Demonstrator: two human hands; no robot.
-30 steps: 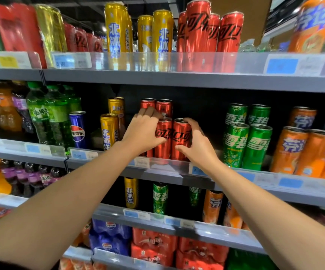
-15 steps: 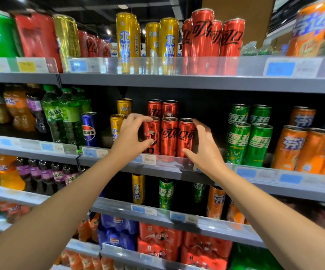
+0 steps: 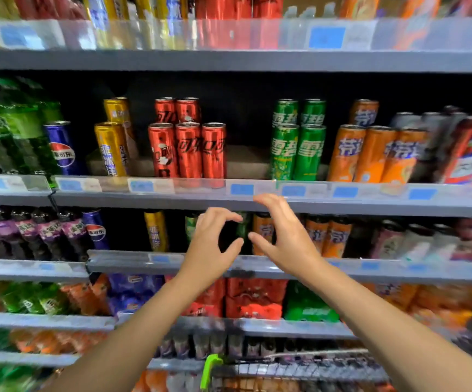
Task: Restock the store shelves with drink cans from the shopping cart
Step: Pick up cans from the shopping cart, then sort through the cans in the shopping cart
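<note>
Red cans (image 3: 187, 149) stand in the centre of the frame on the middle shelf (image 3: 257, 200): three in the front row, shoulder to shoulder, two more behind them. Nobody is touching them. Below, in the middle of the picture, both hands hang in front of the shelf edge, empty. The left hand (image 3: 210, 244) has its fingers and thumb curved into a loose C with nothing inside; the right hand (image 3: 282, 236) mirrors it just beside, thumb tips close but apart, fingertips up near the shelf's price strip.

Left of the red cans sit yellow cans (image 3: 113, 147), then a blue can (image 3: 62, 148) and green bottles (image 3: 17, 131) toward the left edge. To the right come green cans (image 3: 297, 149) and orange cans (image 3: 370, 152), with a bare gap of shelf between red and green.

The top shelf (image 3: 243, 60) carries more yellow and red cans, heavily blurred. At the bottom centre the wire rim of the shopping cart (image 3: 299, 369) shows, with a green handle piece (image 3: 210, 369); what lies in it looks like cans, though the blur makes that hard to confirm.
</note>
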